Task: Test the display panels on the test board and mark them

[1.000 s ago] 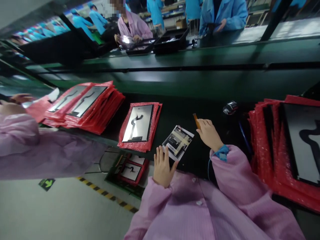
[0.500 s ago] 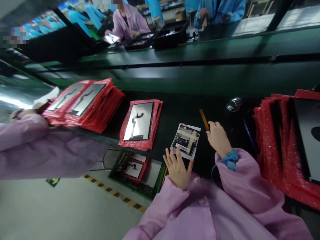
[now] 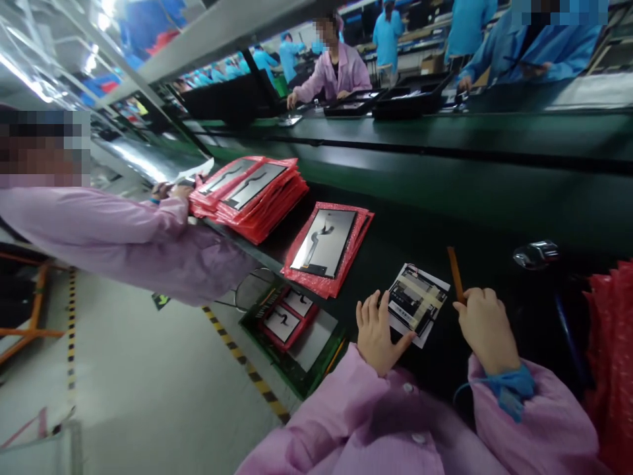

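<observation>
My left hand (image 3: 378, 334) has its fingers spread at the lower left edge of a black device (image 3: 418, 302) with pale tape across it, which lies on a white sheet. It grips nothing. To the right of the device, my right hand (image 3: 487, 326) is closed round the lower end of a thin orange-brown stick (image 3: 455, 274). A blue band circles that wrist. Left of the device, a screen panel (image 3: 324, 243) with a dark flex cable rests on red bubble wrap.
Red-wrapped panels (image 3: 257, 188) are stacked at the left, beside a person in a pink sleeve (image 3: 119, 218). A shiny metallic object (image 3: 537, 254), a blue pen-like item (image 3: 568, 336) and red wrap (image 3: 613, 356) are at the right. A green crate (image 3: 316, 386) stands below.
The view has swung left, so the bench things appear further right and more of the neighbouring person shows. My left hand still has spread fingers, and my right hand still holds the stick.
</observation>
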`<state>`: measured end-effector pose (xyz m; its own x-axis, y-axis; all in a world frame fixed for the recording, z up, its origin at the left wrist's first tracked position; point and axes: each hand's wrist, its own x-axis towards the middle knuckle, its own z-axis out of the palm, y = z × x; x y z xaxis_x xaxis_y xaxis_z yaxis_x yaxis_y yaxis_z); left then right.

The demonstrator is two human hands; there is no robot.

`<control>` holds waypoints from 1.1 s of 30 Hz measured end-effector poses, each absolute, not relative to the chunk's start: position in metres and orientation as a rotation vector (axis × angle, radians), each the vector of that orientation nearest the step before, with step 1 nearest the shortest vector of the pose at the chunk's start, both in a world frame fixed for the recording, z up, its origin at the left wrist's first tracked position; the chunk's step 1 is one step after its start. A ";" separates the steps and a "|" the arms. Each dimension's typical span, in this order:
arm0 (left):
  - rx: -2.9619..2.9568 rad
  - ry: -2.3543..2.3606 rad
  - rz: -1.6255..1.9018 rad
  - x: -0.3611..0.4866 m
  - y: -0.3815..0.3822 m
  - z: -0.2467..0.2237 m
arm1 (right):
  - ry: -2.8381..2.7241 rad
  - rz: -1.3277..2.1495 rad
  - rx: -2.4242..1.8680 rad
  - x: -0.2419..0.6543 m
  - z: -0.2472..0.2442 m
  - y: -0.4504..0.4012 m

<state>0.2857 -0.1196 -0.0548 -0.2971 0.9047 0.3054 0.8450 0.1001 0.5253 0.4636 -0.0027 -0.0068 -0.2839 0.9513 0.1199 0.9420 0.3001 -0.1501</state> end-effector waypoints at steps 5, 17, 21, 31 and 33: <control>1.385 2.100 1.512 0.251 -0.127 -0.048 | -2.336 0.195 -1.775 0.467 -0.009 0.000; 0.260 2.352 1.933 0.081 -0.112 -0.072 | -2.301 0.248 -1.857 0.463 -0.003 -0.003; 0.269 2.349 1.886 0.062 -0.107 -0.067 | -2.289 0.290 -1.899 0.461 -0.001 -0.004; 0.701 2.473 1.945 0.154 -0.105 -0.043 | -2.239 0.377 -1.916 0.458 0.002 -0.006; 1.078 2.319 1.792 0.203 -0.103 -0.043 | -2.216 0.344 -1.893 0.457 0.002 -0.008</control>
<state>0.2030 -0.1026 -0.0426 -0.7615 0.5236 0.3822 0.5018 0.1030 0.8588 0.4574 -0.0083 0.0017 -0.1551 0.9879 0.0053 0.9397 0.1492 -0.3077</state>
